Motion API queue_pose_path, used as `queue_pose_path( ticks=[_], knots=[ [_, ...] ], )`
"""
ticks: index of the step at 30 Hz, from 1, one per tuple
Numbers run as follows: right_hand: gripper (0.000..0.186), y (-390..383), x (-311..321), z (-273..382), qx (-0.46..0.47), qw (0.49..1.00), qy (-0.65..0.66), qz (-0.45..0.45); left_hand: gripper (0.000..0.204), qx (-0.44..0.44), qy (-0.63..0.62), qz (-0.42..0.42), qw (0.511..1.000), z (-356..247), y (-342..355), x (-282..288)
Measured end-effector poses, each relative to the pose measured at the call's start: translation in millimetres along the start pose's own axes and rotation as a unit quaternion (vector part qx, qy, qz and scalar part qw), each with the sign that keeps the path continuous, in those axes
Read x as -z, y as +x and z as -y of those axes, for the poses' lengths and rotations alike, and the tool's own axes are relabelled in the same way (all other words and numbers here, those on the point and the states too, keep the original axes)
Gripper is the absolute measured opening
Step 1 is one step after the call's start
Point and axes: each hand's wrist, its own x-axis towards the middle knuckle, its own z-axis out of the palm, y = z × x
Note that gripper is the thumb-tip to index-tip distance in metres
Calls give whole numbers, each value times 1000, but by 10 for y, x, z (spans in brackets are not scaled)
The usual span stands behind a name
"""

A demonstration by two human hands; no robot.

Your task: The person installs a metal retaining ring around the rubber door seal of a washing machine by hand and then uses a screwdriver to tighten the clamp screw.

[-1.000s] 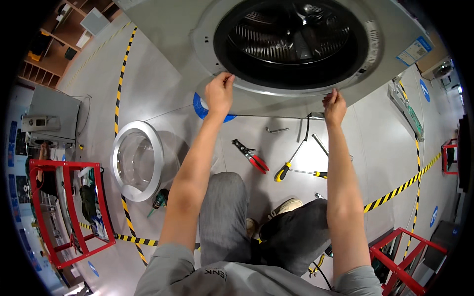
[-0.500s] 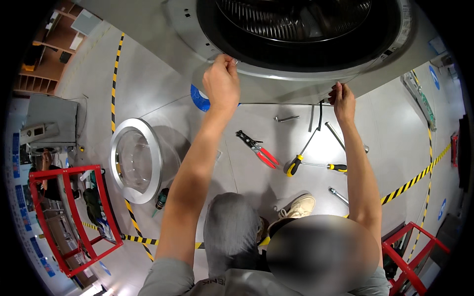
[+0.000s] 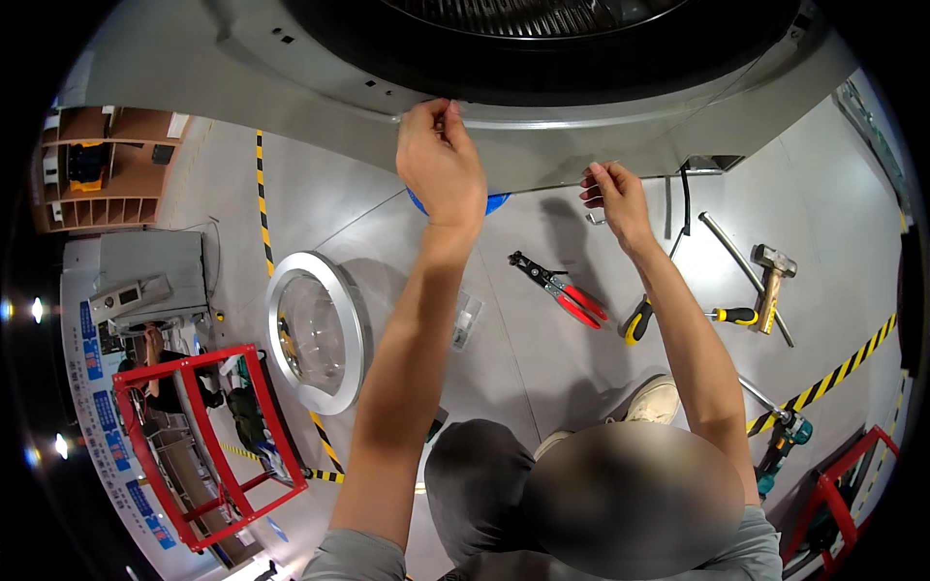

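Observation:
The front panel (image 3: 542, 150) of a washing machine fills the top, with the dark rubber door seal (image 3: 542, 85) around the ribbed metal drum (image 3: 542, 17). At the seal's lower left edge, my left hand (image 3: 444, 179) is closed in a pinch; whatever lies between its fingertips is too small to make out. My right hand (image 3: 620, 205) hovers by the panel's bottom edge, fingers loosely curled and apart, nothing visible in them. Below it on the floor lie red-handled pliers (image 3: 562, 292), and a yellow-and-black screwdriver (image 3: 639, 320) partly hidden by my right forearm.
The round door (image 3: 356, 339) rests on the floor at left. A hammer (image 3: 772, 288), a metal bar (image 3: 736, 254), another screwdriver (image 3: 736, 316) and a power drill (image 3: 783, 443) lie at right. Red frames (image 3: 257, 416) stand on both sides. Another person's hand (image 3: 153, 341) shows far left.
The view has shifted, bringing the hammer out from behind my right arm. My right hand has moved left along the panel, its fingers spreading. My left hand stays at the seal.

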Motion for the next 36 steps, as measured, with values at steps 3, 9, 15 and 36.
queue_pose_path(
  ticks=[3,9,15,36],
  knots=[
    [26,-106,-216,110,-22,997,72,14,15,-12,-33,-38,999,13,-19,-37],
    [25,-136,-345,366,-42,994,95,28,14,-51,-17,-83,995,59,-142,-180],
    [25,-193,-401,316,-41,993,109,32,15,200,-254,-41,945,-45,-112,-126],
    [24,-284,-484,266,-63,982,149,97,17,-67,103,97,988,-29,134,192]
  ],
)
